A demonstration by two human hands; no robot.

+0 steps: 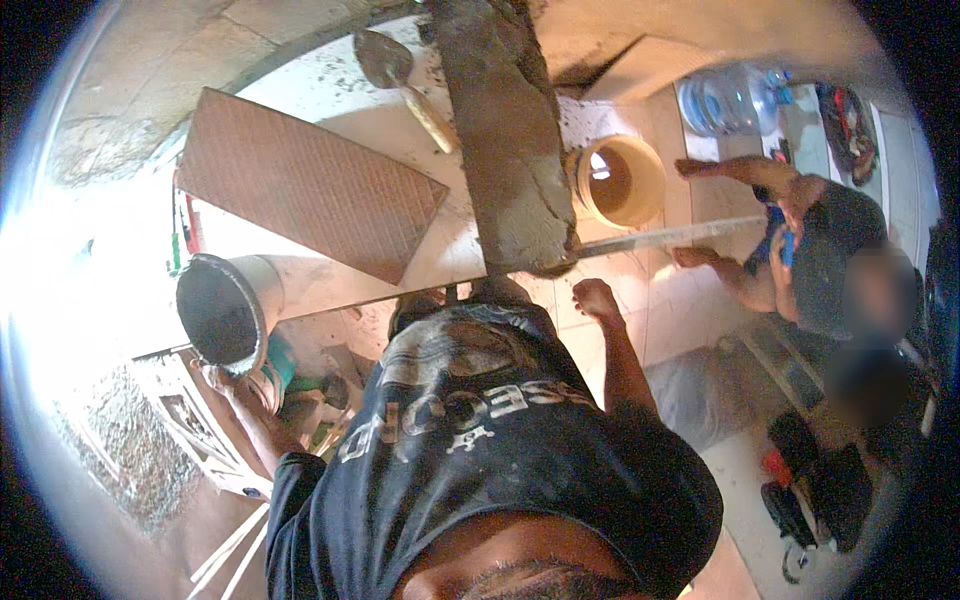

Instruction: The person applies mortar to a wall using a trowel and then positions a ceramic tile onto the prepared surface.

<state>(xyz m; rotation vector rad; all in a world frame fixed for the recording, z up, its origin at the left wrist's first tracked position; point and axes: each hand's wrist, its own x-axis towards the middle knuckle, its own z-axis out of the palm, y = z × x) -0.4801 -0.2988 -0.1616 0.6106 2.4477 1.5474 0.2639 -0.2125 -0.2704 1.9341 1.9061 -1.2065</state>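
My left hand point(218, 376) grips the lower part of a cement-stained bucket point(216, 312), which tilts at the left end of the white work surface point(330, 265). My right hand point(595, 300) is loosely curled, with nothing seen in it, just beyond the near end of a long slab coated in wet grey mortar point(505, 160). Left of the slab lie a brown rectangular tile point(305, 180) and a trowel point(383, 60) with a wooden handle point(428, 120), its blade smeared with mortar. A cream bucket point(640, 180) stands right of the slab.
At right a co-worker point(830, 220) sits with bare legs extended toward the cream bucket; their hands are near their lap. A large blue water jug point(730, 100) lies behind them. Wooden strips point(225, 545) and scrap pieces lie below left; dark items point(815, 480) lie at lower right.
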